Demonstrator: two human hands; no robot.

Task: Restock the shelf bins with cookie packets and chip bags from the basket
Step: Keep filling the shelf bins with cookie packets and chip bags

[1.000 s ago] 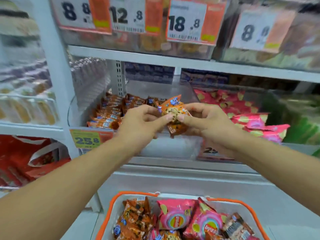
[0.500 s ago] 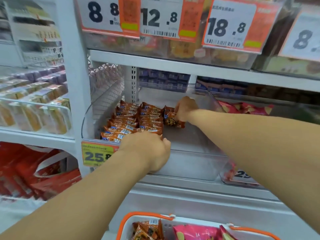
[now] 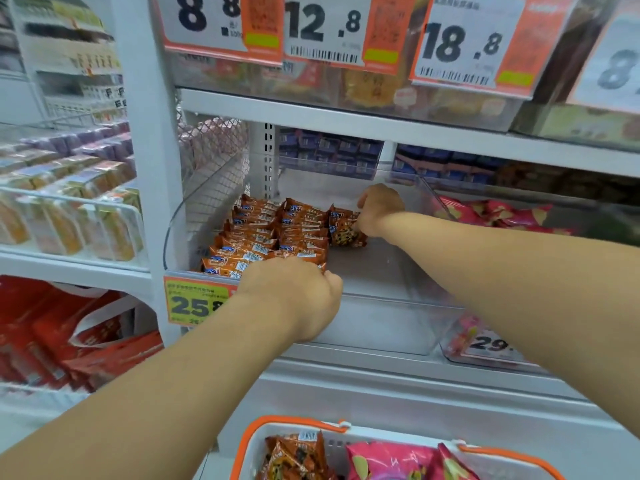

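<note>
Since a second ago both hands have left the space in front of the shelf and gone into the clear bin (image 3: pixel 381 327) — the right hand (image 3: pixel 379 209) now sits deep at the back, its fingers curled round a cookie packet (image 3: pixel 346 230) that stands just beside the rows of orange cookie packets (image 3: pixel 273 233). Nearer the front, the left hand (image 3: pixel 298 296) rests at the bin's front edge with its knuckles up and fingers folded under; whether they hold anything I cannot tell. Pink chip bags (image 3: pixel 491 213) lie in the neighbouring bin to the right. Below, the orange-rimmed basket (image 3: pixel 294 422) holds more cookie packets and pink bags. Yellow price tag (image 3: pixel 194 303) hangs on the bin's front left — partly behind the left wrist.
</note>
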